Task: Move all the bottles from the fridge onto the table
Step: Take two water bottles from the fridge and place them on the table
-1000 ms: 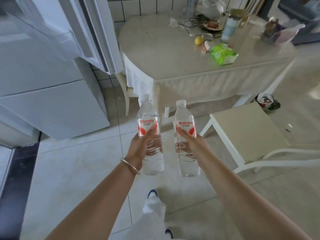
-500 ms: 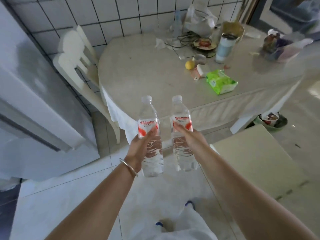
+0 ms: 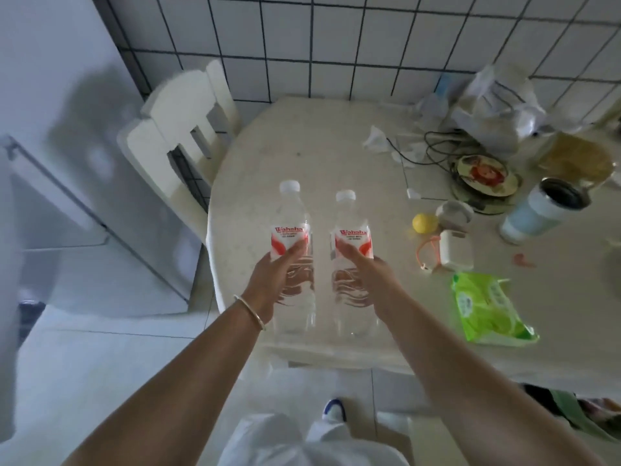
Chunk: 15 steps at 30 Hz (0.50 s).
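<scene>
Over pale tabletop (image 3: 336,136), near its front edge. Left hand (image 3: 272,280) wrapped round left bottle (image 3: 291,230); right hand (image 3: 366,277) round right bottle (image 3: 349,230). Both upright, just beside each other.

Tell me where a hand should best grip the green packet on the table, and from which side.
Probably from above, pinching the near-right end of the green packet. It lies flat on the table, so nothing can slip underneath, and that end, by the table's edge, has nothing beside it.

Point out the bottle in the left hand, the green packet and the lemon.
bottle in the left hand (image 3: 289,235): head view, on its red and white label.
green packet (image 3: 484,307): head view, middle of the wrapper.
lemon (image 3: 424,223): head view, centre of the yellow skin.
</scene>
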Each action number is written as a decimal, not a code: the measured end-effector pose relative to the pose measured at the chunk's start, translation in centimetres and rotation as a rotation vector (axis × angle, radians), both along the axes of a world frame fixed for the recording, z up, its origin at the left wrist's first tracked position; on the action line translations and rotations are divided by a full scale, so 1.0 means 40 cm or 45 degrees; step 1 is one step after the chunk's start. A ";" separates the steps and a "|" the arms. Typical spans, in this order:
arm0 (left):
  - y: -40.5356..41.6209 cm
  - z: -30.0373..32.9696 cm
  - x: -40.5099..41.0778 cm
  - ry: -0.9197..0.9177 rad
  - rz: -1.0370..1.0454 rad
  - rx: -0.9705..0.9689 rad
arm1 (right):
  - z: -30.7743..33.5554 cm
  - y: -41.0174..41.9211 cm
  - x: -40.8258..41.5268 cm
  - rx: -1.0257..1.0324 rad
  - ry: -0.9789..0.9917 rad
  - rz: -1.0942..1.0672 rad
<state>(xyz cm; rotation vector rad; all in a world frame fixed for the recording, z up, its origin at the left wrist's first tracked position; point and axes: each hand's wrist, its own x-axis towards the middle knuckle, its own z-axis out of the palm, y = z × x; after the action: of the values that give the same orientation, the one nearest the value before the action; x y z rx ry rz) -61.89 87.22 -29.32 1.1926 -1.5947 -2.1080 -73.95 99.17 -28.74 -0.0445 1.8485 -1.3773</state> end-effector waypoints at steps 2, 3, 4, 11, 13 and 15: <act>-0.035 0.006 -0.053 0.005 0.048 0.008 | -0.002 -0.043 -0.064 -0.010 -0.015 0.050; -0.055 0.007 -0.077 0.008 0.064 0.013 | -0.004 -0.066 -0.092 -0.012 -0.029 0.076; -0.075 0.010 -0.099 0.014 0.075 0.024 | -0.007 -0.091 -0.120 -0.004 -0.039 0.100; -0.275 -0.017 -0.257 0.048 0.046 0.058 | -0.008 -0.304 -0.309 -0.073 -0.042 0.226; -0.351 -0.025 -0.313 0.066 0.046 0.044 | -0.014 -0.382 -0.366 -0.149 -0.014 0.192; -0.435 -0.034 -0.372 0.058 0.070 0.003 | -0.017 -0.465 -0.422 -0.169 0.040 0.159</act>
<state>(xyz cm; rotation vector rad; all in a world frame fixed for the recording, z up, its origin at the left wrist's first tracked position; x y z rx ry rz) -76.79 69.81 -30.69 1.1667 -1.5231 -2.0886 -90.83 80.56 -29.44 -0.2461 1.7468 -1.4163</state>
